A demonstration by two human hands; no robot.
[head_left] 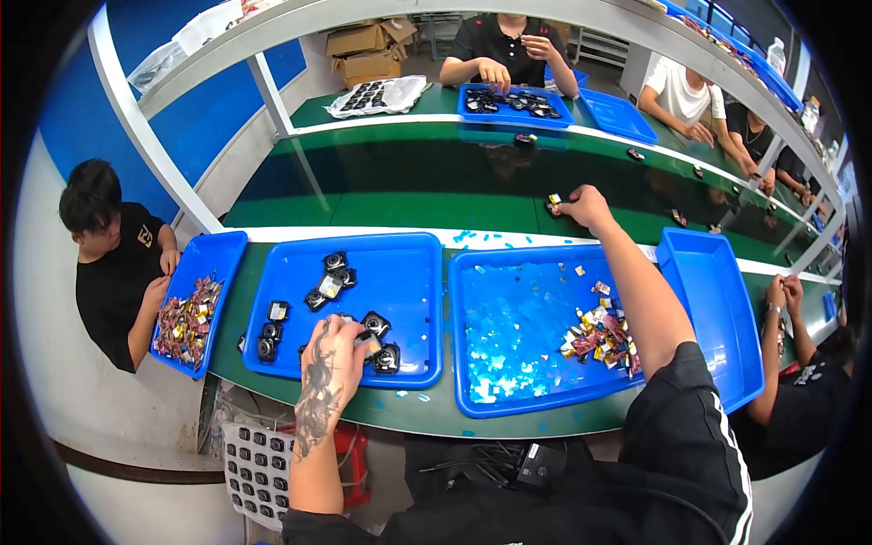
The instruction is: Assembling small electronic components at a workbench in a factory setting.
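My left hand (pixel 332 361) is closed on a small black camera-like unit (pixel 369 342) with a pale face, low over the left blue tray (pixel 400 254). Other black units with round lenses (pixel 375 323) lie around my fingers, some partly hidden by them. My right hand (pixel 589 209) reaches out over the dark green conveyor (pixel 409 186). Its fingers pinch a small black part with a yellow and white patch (pixel 553 205), at or just above the belt surface; I cannot tell whether it touches.
The right blue tray (pixel 509 404) holds blue film scraps and a heap of small wired parts (pixel 599 336). Another blue tray (pixel 713 309) overlaps its right side. A person (pixel 118 263) sits at left by a parts tray (pixel 195 313). Co-workers (pixel 509 54) sit across the belt. White frame posts (pixel 150 118) flank it.
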